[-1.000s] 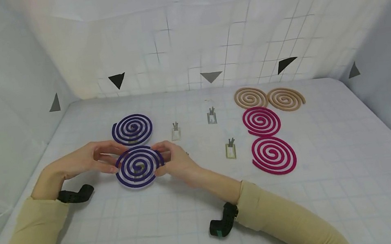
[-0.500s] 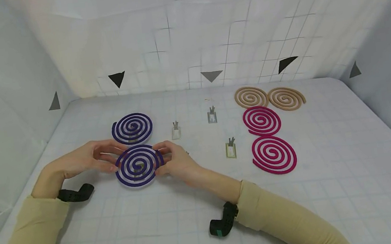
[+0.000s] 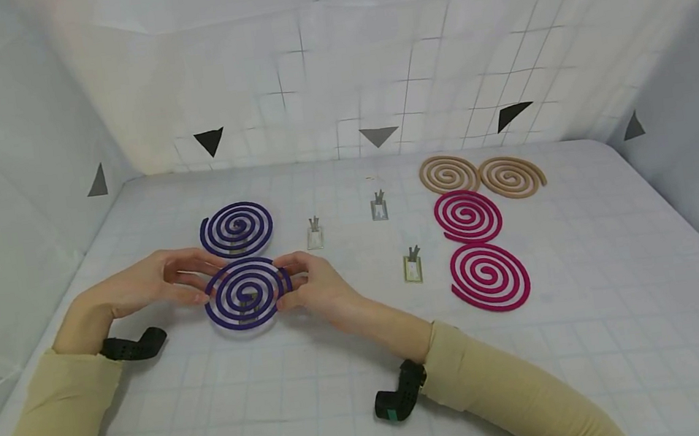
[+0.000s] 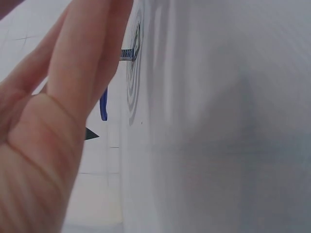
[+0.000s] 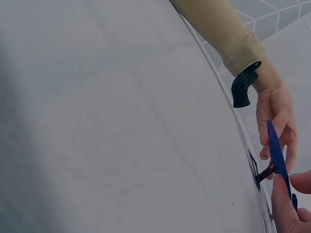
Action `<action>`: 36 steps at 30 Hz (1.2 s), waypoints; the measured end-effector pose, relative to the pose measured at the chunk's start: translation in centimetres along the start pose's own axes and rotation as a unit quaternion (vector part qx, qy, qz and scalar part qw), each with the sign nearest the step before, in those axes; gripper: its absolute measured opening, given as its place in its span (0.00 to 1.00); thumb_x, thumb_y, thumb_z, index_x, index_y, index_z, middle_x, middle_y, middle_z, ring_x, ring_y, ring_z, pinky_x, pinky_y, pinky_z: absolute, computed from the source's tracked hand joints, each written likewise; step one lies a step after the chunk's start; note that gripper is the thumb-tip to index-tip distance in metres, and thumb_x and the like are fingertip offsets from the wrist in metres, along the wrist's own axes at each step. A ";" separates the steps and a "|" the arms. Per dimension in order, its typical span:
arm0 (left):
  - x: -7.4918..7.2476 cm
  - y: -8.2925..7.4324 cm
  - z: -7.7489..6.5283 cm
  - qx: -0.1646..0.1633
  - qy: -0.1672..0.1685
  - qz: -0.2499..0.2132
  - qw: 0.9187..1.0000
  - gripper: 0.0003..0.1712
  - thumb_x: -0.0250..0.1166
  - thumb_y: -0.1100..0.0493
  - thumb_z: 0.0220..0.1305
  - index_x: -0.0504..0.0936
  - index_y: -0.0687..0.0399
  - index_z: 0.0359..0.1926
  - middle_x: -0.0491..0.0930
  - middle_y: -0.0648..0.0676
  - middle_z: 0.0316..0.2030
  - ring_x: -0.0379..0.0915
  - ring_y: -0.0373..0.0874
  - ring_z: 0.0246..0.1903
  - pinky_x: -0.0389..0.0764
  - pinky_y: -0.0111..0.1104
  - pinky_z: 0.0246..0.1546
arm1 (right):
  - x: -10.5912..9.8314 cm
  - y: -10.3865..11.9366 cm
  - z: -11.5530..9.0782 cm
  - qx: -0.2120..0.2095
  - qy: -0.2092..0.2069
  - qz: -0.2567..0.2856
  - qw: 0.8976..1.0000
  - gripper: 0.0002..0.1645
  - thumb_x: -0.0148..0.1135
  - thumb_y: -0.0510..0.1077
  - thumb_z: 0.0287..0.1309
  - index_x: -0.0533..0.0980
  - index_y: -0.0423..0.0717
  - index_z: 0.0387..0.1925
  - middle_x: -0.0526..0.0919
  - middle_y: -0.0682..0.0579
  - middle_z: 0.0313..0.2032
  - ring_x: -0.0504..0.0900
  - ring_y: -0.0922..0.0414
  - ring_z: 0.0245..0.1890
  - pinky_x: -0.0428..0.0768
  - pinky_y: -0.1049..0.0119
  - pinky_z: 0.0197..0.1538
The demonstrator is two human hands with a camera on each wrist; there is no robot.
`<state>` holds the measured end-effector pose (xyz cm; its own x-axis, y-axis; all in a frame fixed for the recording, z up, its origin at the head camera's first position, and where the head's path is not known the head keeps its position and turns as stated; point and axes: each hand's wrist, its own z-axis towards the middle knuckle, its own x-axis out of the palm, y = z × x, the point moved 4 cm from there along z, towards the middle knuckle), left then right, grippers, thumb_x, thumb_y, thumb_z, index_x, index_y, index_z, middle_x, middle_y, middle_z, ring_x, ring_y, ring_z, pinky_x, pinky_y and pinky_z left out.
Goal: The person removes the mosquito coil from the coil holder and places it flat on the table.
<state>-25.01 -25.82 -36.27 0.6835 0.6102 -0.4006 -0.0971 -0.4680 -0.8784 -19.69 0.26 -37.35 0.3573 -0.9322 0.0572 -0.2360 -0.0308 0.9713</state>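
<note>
A dark purple mosquito coil [image 3: 225, 313] lies flat between my two hands, over a small metal coil stand [image 5: 265, 174] whose prong reaches up to it. My right hand [image 3: 321, 289] pinches the coil's right edge, thumb on top and fingers beneath. On the opposite side, my left hand [image 3: 153, 284] holds the left edge between thumb and fingertips. The right wrist view shows the coil edge-on as a blue band [image 5: 277, 148], raised above the stand's base. Just behind it, a second purple coil [image 3: 256, 246] sits on its own stand.
Several bare metal stands, including a gold one [image 3: 412, 268] and a silver one [image 3: 379, 210], are spread mid-table. To the right lie two magenta coils [image 3: 507, 298] and two tan coils [image 3: 521, 188]. White sheeting with triangle markers encloses the table [image 3: 322, 413].
The held purple coil has shifted very slightly away from me, its near edge a little higher in view. Both hands keep their hold; the other coils and stands have not moved.
</note>
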 end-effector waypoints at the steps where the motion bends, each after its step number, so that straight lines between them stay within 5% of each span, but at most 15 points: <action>1: 0.0 0.0 0.0 0.000 0.000 0.002 1.000 0.35 0.71 0.62 0.61 0.70 0.60 0.68 0.75 0.56 0.63 0.79 0.46 0.55 0.81 0.34 0.54 | 0.0 0.0 0.0 -0.002 0.001 0.000 1.000 0.40 0.65 0.20 0.45 0.71 0.39 0.63 0.76 0.45 0.56 0.81 0.56 0.48 0.84 0.65 0.49; 36: -0.4 -0.5 -0.4 0.016 -0.036 0.008 0.999 0.34 0.69 0.62 0.62 0.70 0.58 0.68 0.75 0.51 0.63 0.77 0.46 0.56 0.78 0.36 0.55 | -0.4 0.3 0.2 -0.015 -0.002 0.046 0.999 0.36 0.66 0.24 0.51 0.70 0.38 0.63 0.77 0.41 0.53 0.81 0.58 0.39 0.86 0.63 0.47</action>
<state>-25.00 -26.06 -35.53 0.6283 0.6480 -0.4306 -0.1302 -0.4581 -0.8793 -20.11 0.53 -37.18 0.3320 -0.9319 0.1460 -0.2414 0.0657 0.9682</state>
